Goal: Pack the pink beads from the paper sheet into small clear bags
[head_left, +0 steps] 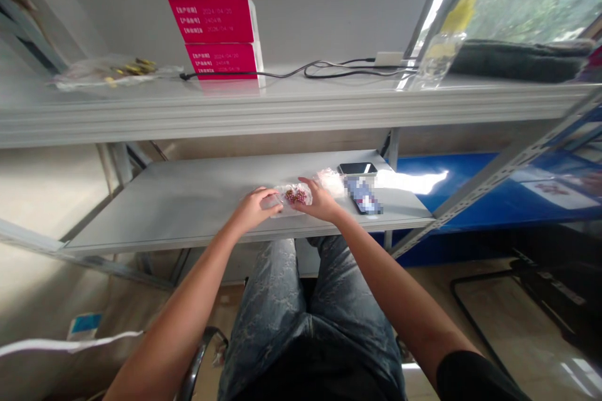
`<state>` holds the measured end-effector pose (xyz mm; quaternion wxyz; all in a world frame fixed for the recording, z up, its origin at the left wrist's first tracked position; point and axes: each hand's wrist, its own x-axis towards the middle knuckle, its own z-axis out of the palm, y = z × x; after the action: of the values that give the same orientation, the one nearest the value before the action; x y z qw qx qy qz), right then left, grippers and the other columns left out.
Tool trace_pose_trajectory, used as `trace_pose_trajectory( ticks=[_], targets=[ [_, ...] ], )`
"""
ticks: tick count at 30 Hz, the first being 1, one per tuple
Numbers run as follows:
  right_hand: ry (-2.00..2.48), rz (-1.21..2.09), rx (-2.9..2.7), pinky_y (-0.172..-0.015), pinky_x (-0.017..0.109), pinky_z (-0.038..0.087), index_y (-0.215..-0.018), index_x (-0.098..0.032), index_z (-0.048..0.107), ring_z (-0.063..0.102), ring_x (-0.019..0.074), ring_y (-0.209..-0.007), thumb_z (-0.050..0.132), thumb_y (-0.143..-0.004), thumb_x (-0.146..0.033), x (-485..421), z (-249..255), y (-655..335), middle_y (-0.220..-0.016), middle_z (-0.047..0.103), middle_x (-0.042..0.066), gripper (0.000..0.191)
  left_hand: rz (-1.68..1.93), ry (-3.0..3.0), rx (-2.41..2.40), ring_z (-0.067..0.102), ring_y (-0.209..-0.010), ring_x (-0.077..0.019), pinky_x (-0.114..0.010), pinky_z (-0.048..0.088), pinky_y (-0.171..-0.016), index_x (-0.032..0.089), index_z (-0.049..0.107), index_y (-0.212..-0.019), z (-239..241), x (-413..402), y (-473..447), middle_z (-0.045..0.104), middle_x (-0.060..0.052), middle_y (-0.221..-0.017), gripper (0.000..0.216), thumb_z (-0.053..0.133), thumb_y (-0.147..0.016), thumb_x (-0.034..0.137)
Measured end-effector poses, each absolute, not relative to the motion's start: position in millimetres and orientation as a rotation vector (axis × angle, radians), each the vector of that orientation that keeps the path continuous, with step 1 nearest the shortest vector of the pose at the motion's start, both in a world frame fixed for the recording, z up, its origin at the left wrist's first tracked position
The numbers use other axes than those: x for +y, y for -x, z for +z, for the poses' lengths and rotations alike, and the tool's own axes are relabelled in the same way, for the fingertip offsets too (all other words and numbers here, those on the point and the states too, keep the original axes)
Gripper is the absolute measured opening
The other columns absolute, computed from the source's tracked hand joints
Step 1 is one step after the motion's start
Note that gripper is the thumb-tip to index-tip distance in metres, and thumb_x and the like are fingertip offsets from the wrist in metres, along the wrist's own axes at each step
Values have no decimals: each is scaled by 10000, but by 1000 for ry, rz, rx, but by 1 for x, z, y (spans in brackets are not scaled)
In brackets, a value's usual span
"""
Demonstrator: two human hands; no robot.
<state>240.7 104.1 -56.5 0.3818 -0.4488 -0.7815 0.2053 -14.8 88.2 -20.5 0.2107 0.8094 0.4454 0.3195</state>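
Observation:
A small clear plastic bag (288,190) lies on the grey lower shelf, with a cluster of small pink-red and gold beads (297,196) showing in it. At its left end, my left hand (254,210) has thumb and fingers curled in and closed on the plastic. My right hand (322,202) grips the bag's right side, thumb close beside the beads. Just beyond my right hand sits another crumpled clear bag (330,182) with pale pinkish contents that I cannot make out.
Right of my right hand lie a dark phone (358,168) and a second phone with a lit, blurred screen (363,195). The upper shelf (282,100) overhangs behind, bearing red boxes (214,19), a black cable (291,74), a yellow-topped spray bottle (444,44) and a plastic bag (115,72).

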Motion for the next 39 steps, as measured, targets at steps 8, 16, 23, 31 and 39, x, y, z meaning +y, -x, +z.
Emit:
trace_pose_trajectory(
  ticks=[8, 16, 23, 31, 39],
  targets=[
    [1310, 198, -2173, -1164, 537, 312, -1448, -142, 471, 435, 380, -1366, 766, -770, -638, 124, -89, -215, -1427, 511, 217, 891, 259, -2864, 1308, 648, -959, -263, -337, 477, -900, 250, 772, -1138, -2, 131, 0, 689, -93, -1010, 367, 724, -815, 418],
    [1328, 106, -2226, -1125, 530, 313, -1375, -161, 525, 438, 364, -1310, 629, -863, -708, 119, -90, -214, -1342, 546, 186, 756, 45, -3079, 1244, 600, -1047, -285, -368, 430, -919, 239, 777, -1091, 9, 138, -17, 659, -109, -1075, 310, 725, -804, 345],
    [1326, 75, -2239, -1122, 522, 311, -1392, -159, 511, 440, 362, -1306, 602, -885, -702, 119, -92, -214, -1358, 534, 189, 749, 3, -3208, 1203, 567, -1095, -313, -401, 410, -933, 212, 775, -1045, 14, 135, -20, 638, -140, -1126, 241, 738, -818, 284],
    [1322, 103, -2240, -1128, 525, 303, -1391, -177, 513, 424, 353, -1318, 594, -889, -700, 120, -92, -215, -1377, 521, 180, 730, 18, -3250, 1151, 557, -1150, -298, -379, 401, -952, 203, 761, -1049, 15, 134, -17, 637, -136, -1193, 193, 708, -869, 251],
    [1308, 77, -2239, -1107, 498, 327, -1316, -166, 560, 467, 340, -1254, 606, -891, -687, 117, -87, -215, -1306, 557, 170, 674, -80, -3184, 1130, 610, -1045, -273, -340, 422, -889, 233, 747, -1101, 21, 141, -17, 669, -102, -1079, 250, 695, -871, 319]
  ],
)
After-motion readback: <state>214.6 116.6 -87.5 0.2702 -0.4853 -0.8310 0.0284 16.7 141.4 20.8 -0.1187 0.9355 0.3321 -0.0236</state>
